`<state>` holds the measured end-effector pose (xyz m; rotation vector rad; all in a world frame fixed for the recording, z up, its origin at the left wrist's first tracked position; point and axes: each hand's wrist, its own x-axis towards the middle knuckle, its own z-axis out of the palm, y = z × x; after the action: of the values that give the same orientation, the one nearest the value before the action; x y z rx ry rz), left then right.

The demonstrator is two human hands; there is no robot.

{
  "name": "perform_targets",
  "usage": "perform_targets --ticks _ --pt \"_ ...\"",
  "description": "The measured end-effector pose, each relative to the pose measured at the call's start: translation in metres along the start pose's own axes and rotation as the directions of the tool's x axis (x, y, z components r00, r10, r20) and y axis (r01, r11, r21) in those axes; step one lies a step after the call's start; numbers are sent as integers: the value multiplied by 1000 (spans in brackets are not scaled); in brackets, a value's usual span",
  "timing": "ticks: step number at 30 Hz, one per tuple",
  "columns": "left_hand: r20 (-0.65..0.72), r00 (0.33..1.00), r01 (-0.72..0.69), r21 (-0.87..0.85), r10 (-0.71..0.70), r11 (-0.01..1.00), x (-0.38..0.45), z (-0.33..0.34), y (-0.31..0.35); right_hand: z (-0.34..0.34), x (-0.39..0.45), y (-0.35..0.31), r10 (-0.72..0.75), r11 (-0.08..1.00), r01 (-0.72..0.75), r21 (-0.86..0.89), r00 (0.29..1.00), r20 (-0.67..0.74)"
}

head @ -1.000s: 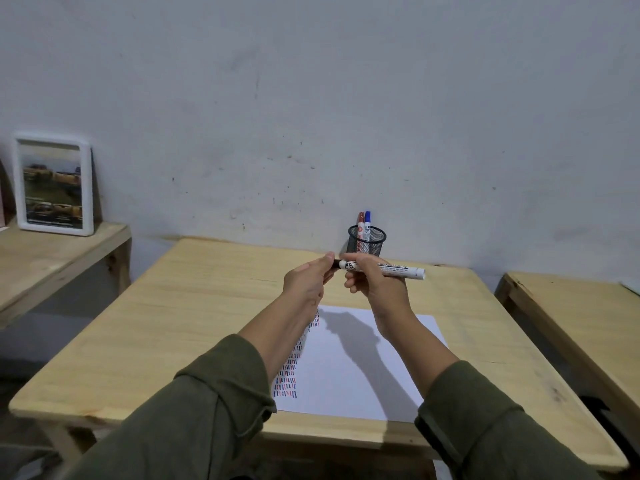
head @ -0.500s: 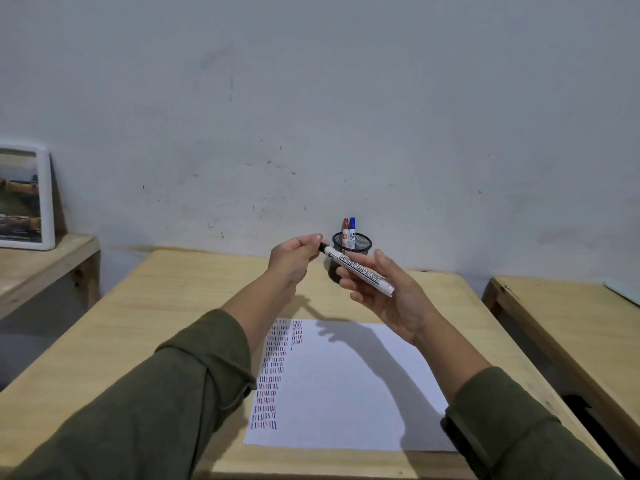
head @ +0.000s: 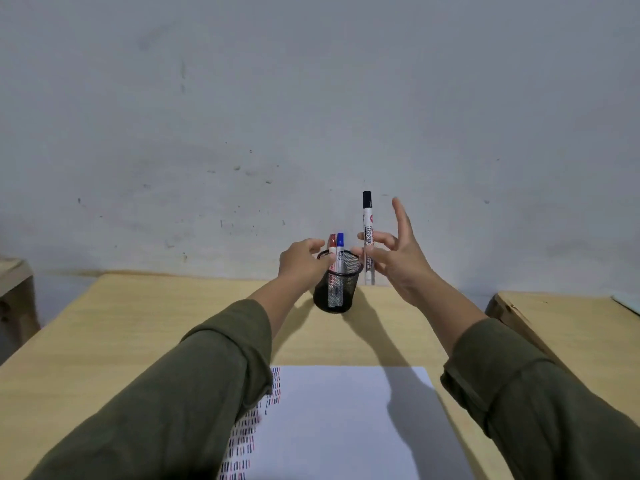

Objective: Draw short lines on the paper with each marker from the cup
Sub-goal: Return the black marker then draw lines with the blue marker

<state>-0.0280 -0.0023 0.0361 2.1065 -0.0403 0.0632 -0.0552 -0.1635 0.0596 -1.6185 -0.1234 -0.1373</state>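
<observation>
A black mesh cup stands at the table's far middle with a red-capped marker and a blue-capped marker upright in it. My right hand holds a white marker with a black cap upright just right of the cup, pinched by thumb and fingers with the other fingers spread. My left hand is curled against the cup's left rim, its fingertips at the red marker; I cannot tell if they grip anything. The white paper lies near me, with columns of short red, blue and black lines along its left edge.
The wooden table backs onto a grey wall. A second wooden table stands close on the right, and the corner of another piece of furniture shows at the far left. My left sleeve covers part of the drawn lines.
Both hands moved forward from above the paper to the cup. The black-capped marker turned from lying sideways to upright beside the cup. The left hand went from the marker's tip to the cup's rim.
</observation>
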Motion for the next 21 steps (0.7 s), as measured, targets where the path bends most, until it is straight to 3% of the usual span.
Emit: perform_targets --ticks 3,9,21 --pt "-5 1000 -6 99 6 995 12 9 -8 3 23 0 -64 980 58 -192 998 -29" --pt "-11 999 -28 192 30 981 25 19 -23 9 50 8 -151 919 147 -365 988 19" --pt "-42 999 -20 66 23 998 29 26 -34 12 61 41 -190 749 154 -644 982 14"
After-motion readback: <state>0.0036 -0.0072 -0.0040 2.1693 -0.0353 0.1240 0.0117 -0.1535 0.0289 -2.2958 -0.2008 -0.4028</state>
